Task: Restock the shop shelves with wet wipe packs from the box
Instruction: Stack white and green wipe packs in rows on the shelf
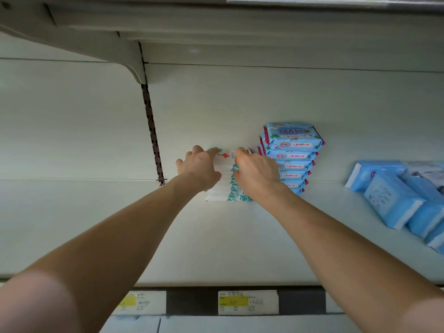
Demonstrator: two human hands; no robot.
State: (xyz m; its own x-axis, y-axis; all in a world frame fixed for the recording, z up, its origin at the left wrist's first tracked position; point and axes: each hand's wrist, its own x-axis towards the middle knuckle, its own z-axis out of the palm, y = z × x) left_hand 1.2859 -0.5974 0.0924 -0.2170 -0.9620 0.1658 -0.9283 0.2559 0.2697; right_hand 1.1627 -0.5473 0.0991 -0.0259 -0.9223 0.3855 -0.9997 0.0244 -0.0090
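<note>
Top pack (224,156), white with a red cross and teal ends, is sitting atop the white-and-teal stack (228,189) at the back of the shelf (216,236), close to the back panel (216,104). Its long axis is running left to right, across my reach.

I am holding it by its two short ends, left hand (199,168) curling round the left end and right hand (255,170) curling over the right. The pack is lying squarely between the hands, neither one nearer.

My knuckles are covering the pack's ends, so I cannot tell whether it is bearing fully on the stack or hovering just above.

Judging: the coming move is a settle and square-up, then both hands releasing outward along that axis. The right hand is working the tight side, as the taller blue stack (292,152) is standing just beside it. The left side is giving free room.

Loose blue packs (394,198) are lying well apart to the right. Price labels (247,302) are running along the shelf's front edge.
</note>
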